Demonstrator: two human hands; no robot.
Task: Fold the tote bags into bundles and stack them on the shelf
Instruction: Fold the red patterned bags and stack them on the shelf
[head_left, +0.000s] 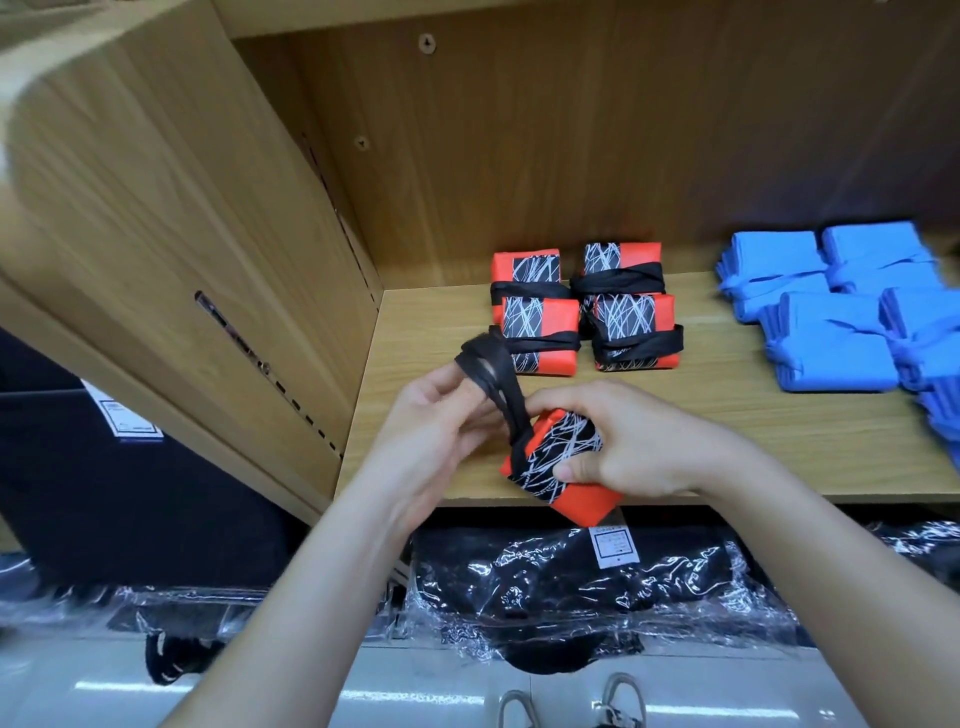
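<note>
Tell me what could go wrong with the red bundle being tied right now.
1. The black strap is only looped over fingers of the left hand; if it slips, the wrap may loosen.
2. The right hand holds the red bundle partly past the front edge of the shelf; a lost grip would likely drop it.
3. The strap loop sits close to the finished bundles; a tug might shift them.

Four finished bundles sit two-by-two on the shelf board, kinda left of middle, with another batch of bundles off to their right. A fifth bundle is out over the front edge, wrapped bags underneath.
</note>
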